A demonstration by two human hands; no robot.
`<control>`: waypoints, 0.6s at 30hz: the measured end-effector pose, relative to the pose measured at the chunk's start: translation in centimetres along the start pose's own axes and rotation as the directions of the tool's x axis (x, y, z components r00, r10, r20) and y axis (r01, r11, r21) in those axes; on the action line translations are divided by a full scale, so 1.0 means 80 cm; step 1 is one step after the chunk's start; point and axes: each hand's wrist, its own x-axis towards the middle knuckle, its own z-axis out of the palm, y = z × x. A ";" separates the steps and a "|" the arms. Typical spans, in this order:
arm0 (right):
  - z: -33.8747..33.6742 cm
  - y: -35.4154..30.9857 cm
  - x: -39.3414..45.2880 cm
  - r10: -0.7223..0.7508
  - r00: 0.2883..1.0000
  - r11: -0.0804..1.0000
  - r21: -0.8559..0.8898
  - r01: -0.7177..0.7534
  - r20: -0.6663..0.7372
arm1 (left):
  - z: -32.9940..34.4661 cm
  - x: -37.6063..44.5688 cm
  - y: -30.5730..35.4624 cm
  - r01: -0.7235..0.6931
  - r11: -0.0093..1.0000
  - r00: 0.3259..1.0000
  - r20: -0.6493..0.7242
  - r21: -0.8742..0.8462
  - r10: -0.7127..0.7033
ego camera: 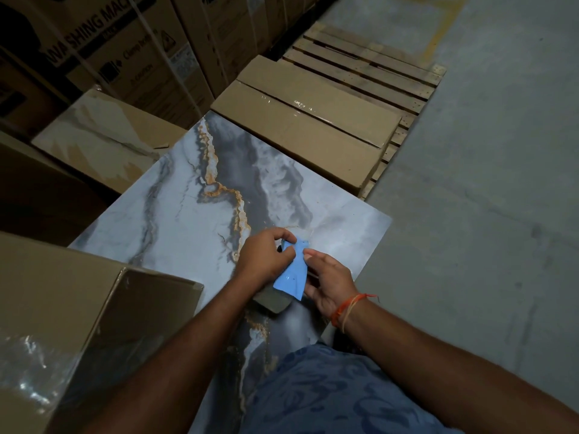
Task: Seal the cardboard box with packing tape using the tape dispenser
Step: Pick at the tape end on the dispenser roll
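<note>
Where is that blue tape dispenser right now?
In the head view, low and centre, the blue tape dispenser is held between the left hand and right hand, over the marble-patterned slab.

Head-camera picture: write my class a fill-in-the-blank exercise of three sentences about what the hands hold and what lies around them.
1. Both hands, the left hand and the right hand, hold a tape dispenser whose colour is ____.
2. The orange thread is tied around the ____ wrist.
3. The sealed flat cardboard box beyond the marble-patterned slab lies on a wooden ____.

Missing words: blue; right; pallet
</note>
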 end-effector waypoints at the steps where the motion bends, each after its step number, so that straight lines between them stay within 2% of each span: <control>1: -0.001 0.000 0.000 -0.004 1.000 1.000 -0.001 0.004 0.017 | 0.001 -0.005 0.000 -0.031 0.999 0.999 -0.039 0.021 0.031; 6: -0.005 0.000 0.006 -0.029 0.998 0.999 -0.031 0.031 0.057 | 0.010 -0.018 0.000 -0.108 0.987 0.980 -0.157 0.116 0.126; 14: -0.035 -0.012 0.004 -0.173 0.985 0.930 -0.330 0.160 -0.009 | 0.054 -0.037 0.009 -0.154 0.927 0.954 -0.194 0.341 0.230; 18: -0.061 -0.033 0.004 -0.206 0.978 0.911 -0.361 0.199 0.019 | 0.084 -0.052 0.016 -0.126 0.865 0.959 -0.164 0.486 0.232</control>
